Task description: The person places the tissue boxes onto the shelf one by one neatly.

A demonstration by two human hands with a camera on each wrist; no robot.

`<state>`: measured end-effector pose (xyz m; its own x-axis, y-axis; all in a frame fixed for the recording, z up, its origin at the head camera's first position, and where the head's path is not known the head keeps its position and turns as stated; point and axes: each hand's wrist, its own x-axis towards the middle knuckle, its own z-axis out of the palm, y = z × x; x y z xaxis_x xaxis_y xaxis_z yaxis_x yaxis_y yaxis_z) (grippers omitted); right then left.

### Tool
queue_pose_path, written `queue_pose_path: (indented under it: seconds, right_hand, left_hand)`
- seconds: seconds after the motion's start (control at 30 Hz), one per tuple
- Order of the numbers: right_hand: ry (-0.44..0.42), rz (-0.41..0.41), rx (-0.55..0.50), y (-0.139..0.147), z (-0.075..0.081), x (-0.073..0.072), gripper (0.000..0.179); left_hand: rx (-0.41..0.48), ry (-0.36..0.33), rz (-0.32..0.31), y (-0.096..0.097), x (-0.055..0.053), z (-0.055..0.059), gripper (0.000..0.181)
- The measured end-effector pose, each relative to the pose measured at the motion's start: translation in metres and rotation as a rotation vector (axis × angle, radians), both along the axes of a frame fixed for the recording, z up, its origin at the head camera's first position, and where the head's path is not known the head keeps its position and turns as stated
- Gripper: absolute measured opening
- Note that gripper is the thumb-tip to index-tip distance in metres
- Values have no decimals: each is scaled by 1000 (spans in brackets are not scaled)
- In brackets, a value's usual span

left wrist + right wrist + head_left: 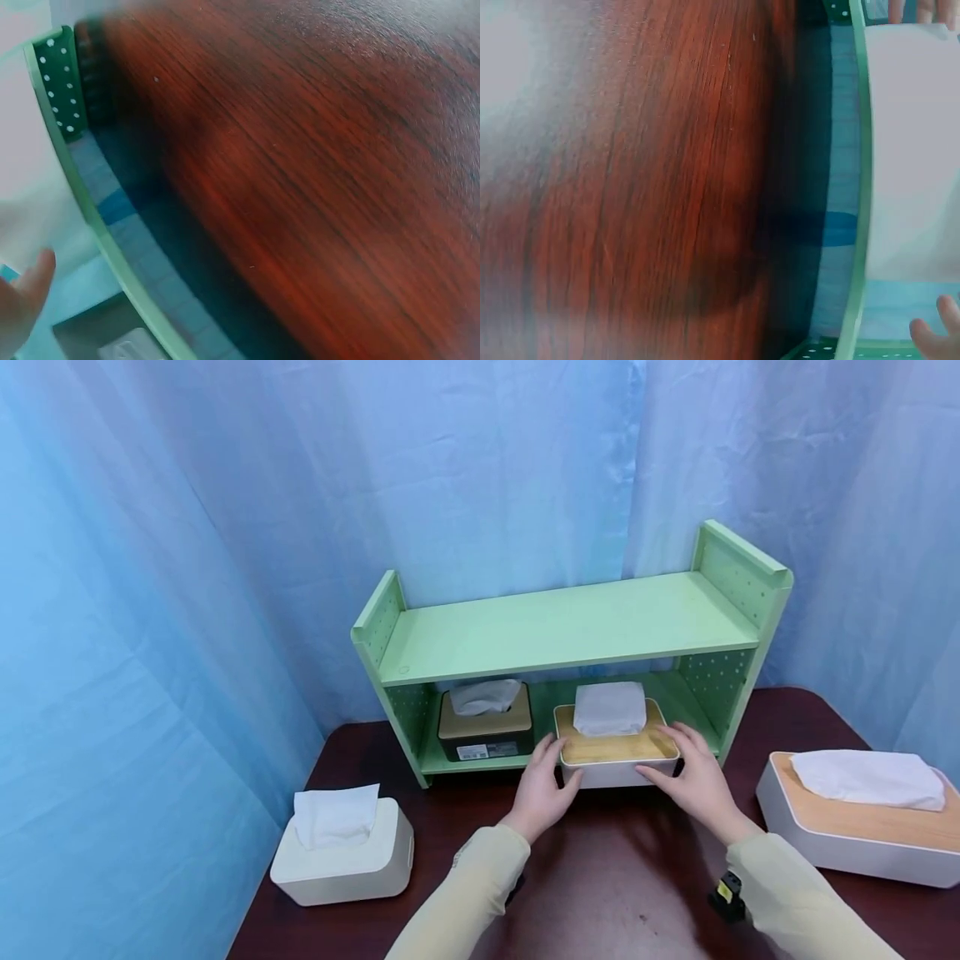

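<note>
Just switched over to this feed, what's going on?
A person's left hand and right hand are at either end of a tissue box on the rack's lower level, its front past the edge. The right wrist view shows a gap beside the right hand; left contact is unclear. A dark box shares that level; a white box and larger wood-topped box sit on the table.
</note>
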<state>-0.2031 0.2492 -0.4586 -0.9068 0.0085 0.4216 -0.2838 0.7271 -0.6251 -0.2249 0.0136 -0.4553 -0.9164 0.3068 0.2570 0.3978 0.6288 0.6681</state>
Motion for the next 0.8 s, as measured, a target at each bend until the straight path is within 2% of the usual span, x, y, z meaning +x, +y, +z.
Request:
queue_pose_path:
  seconds: [0.13,0.23,0.33,0.43,0.57,0.8]
  right_hand:
    - [112,11,32,-1,1,14,58]
    - [229,28,105,-2,0,25,53]
    - [328,49,195,-3,-6,34,51]
    - [337,54,276,-5,-15,42,65]
    - [266,38,364,-7,-23,48,57]
    - [201,17,417,-8,-25,48,60]
  left_hand:
    - [-131,140,-28,-6,13,2,53]
    - [-296,281,-60,-10,24,1,54]
    - [-461,358,-87,-12,33,-1,58]
    - [-575,375,-100,-12,41,-4,61]
    - [-658,375,-96,-9,47,-7,62]
    - [-688,315,-72,-6,46,-12,64]
